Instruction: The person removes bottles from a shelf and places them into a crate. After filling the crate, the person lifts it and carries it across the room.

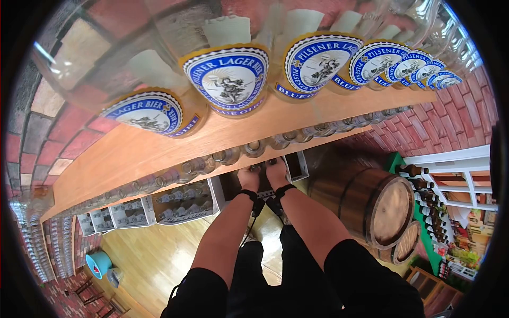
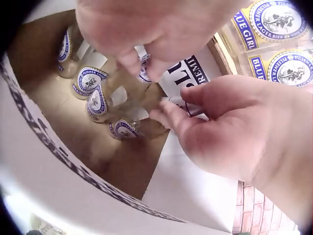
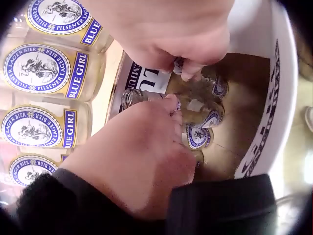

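Observation:
Both hands reach down into a white-sided box below the shelf. In the head view my left hand [image 1: 248, 177] and my right hand [image 1: 277, 174] work side by side. My left hand [image 3: 142, 147] grips a clear glass bottle, its neck [image 3: 131, 98] jutting past the fingers in the right wrist view. Above it there, my right hand [image 3: 181, 34] grips another bottle by its neck [image 3: 178, 64]. Fingers cover much of both bottles. Several clear bottles [image 2: 90, 82] with blue and white labels stand inside the box [image 2: 200, 181].
Large labelled bottles [image 1: 228, 79] line a wooden shelf [image 1: 233, 135], with glass bottles [image 1: 254, 148] on the level beneath. White boxes of bottles [image 1: 183, 204] stand to the left. A wooden barrel [image 1: 344, 201] is on the right, and a blue bucket [image 1: 98, 264] sits at lower left.

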Action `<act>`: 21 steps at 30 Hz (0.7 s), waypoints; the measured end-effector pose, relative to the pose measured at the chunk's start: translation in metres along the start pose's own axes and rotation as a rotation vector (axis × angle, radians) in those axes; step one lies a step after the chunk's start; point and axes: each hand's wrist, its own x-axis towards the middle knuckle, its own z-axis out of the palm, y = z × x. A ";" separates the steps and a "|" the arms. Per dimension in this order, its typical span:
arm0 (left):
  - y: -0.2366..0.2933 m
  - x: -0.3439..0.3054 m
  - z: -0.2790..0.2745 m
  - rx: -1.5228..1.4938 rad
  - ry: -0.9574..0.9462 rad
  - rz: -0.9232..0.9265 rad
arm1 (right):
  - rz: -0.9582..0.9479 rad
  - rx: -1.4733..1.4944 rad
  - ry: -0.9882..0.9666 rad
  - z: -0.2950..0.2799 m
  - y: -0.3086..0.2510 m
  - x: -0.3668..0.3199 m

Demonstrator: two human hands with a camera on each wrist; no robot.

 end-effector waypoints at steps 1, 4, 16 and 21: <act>0.000 0.003 0.003 -0.003 0.001 0.002 | -0.010 -0.053 0.037 0.001 -0.002 0.002; 0.012 0.011 0.004 0.018 0.061 -0.020 | -0.031 -0.055 0.020 -0.005 -0.011 0.000; 0.015 0.015 0.013 0.153 0.183 -0.032 | 0.112 -0.179 -0.263 -0.036 -0.011 -0.032; 0.046 -0.003 0.001 -0.044 0.106 -0.098 | 0.064 -0.134 -0.246 -0.038 -0.008 -0.043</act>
